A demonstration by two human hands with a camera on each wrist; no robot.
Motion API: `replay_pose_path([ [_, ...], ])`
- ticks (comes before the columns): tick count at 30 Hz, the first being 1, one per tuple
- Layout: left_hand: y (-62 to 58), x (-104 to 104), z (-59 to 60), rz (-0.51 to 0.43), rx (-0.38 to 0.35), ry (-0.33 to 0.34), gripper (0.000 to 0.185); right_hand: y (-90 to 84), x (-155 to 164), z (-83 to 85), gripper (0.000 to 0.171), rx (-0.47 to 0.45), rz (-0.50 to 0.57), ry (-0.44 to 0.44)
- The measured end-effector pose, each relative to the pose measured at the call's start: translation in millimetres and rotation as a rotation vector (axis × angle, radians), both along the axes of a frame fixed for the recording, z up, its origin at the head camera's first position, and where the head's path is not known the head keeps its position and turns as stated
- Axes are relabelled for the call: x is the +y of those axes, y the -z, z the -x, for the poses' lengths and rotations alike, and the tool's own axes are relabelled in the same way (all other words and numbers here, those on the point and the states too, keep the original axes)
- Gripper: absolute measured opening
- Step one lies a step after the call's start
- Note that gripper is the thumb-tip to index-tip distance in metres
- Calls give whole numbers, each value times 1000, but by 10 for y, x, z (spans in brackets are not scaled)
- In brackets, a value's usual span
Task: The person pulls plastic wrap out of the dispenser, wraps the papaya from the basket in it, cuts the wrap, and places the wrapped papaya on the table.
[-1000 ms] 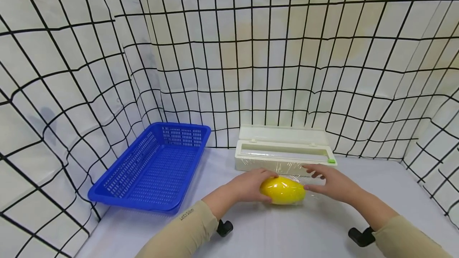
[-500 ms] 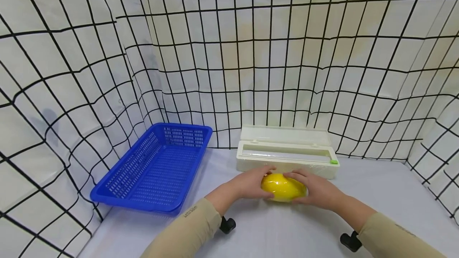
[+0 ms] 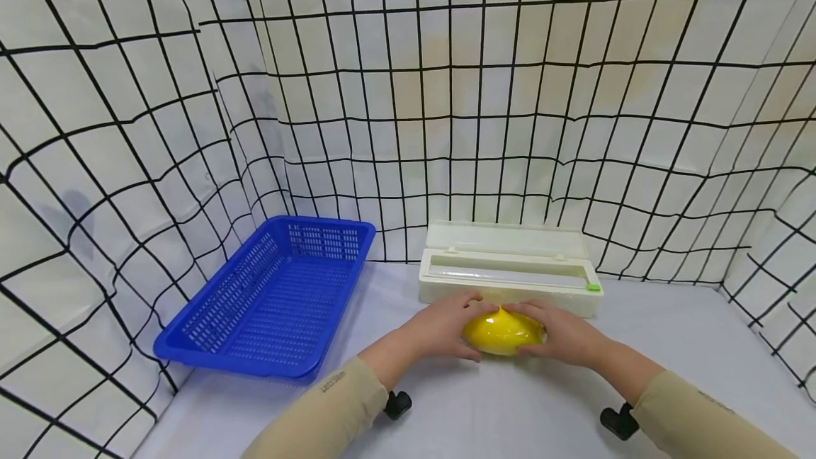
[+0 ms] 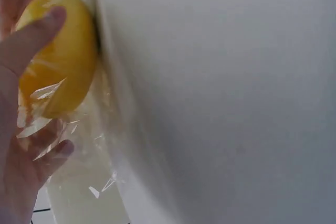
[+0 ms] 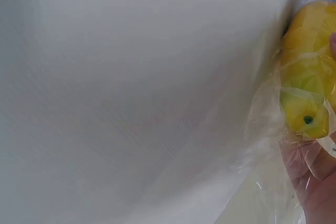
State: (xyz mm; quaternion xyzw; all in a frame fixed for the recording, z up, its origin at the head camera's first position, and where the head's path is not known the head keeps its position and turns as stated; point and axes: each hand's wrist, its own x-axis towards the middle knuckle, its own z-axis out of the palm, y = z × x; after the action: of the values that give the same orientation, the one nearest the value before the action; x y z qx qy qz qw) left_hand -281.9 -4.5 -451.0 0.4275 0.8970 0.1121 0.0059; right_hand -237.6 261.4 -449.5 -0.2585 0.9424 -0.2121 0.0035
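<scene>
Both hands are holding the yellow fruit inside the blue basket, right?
Not inside the basket. The head view shows both the left hand and right hand holding the yellow fruit on the table, right of the basket.

Surface: a white table (image 3: 669, 346), walled on three sides by grid-patterned sheeting.
Left: a blue perforated basket (image 3: 270, 299) lay on it.
Back centre: a cream cling-film dispenser (image 3: 506, 269) sat with its lid open.
Front centre: a yellow fruit (image 3: 502, 332) in clear film (image 4: 100, 145) rested just before the dispenser.
</scene>
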Motion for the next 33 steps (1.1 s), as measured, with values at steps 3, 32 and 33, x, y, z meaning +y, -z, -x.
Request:
replay_pose_path([
  [3, 18, 31, 11, -11, 2, 25, 80, 5, 8, 6, 73, -10, 8, 5],
  [32, -447, -119, -57, -197, -178, -72, 82, -482, 76, -112, 66, 40, 202, 88],
  [33, -505, -121, -51, -213, -182, -69, 80, -523, 86, -109, 64, 59, 222, 83],
])
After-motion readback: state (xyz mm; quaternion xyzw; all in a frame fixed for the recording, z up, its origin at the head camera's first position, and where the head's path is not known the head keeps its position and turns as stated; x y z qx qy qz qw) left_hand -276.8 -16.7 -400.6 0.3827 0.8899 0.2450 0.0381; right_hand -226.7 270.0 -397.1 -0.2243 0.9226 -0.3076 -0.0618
